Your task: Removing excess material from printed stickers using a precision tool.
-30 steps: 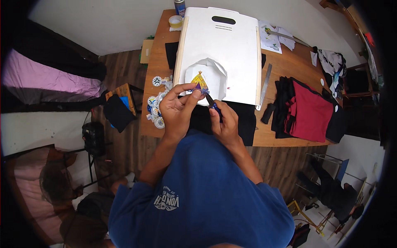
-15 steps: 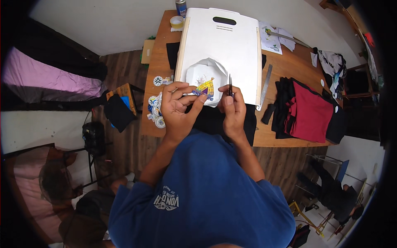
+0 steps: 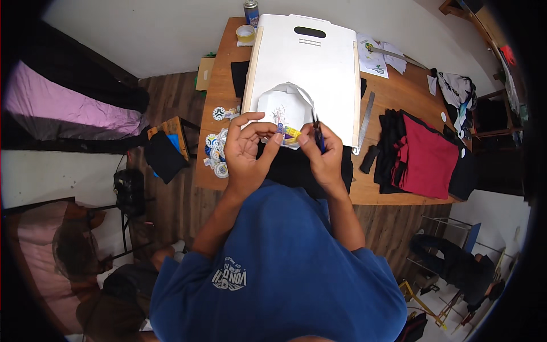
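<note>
My left hand pinches the near edge of a white sheet with a small yellow and blue printed design on it. My right hand grips a dark thin tool, pointing up beside the design, and its fingers touch the sheet's edge too. The sheet lies curled over a large white board with a handle slot. Black fabric lies on the wooden table under both hands.
Several round stickers lie at the table's left edge. A metal ruler, folded black and red garments, printed papers, a tape roll and a spray can surround the board. A black bag sits on the floor to the left.
Both hands shifted slightly and drew together over the sheet. The yellow design moved from the left fingertips to between both hands, and the dark tool now stands more upright.
</note>
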The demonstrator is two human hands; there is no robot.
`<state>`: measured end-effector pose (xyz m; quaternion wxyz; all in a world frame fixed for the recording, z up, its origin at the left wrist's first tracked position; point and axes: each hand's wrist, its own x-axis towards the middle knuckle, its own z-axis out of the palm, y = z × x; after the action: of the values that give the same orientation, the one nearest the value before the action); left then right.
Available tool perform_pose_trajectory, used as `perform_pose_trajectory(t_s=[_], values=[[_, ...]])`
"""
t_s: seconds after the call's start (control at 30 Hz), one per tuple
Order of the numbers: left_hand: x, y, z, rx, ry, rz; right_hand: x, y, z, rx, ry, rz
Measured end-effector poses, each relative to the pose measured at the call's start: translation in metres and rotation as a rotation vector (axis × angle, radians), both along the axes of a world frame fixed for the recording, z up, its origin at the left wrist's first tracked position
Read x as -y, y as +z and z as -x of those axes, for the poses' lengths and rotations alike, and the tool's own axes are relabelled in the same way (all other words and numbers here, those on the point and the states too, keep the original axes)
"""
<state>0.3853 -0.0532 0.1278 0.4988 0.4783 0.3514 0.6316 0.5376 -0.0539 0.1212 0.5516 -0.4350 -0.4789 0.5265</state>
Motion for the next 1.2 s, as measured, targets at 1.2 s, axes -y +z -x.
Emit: perform_pose_trajectory(t_s=[1.2], values=[[0.009,-0.011,-0.014,0.045,-0.118,0.117,0.016,-0.020,0.015,-0.162,-0.206,-0.015]])
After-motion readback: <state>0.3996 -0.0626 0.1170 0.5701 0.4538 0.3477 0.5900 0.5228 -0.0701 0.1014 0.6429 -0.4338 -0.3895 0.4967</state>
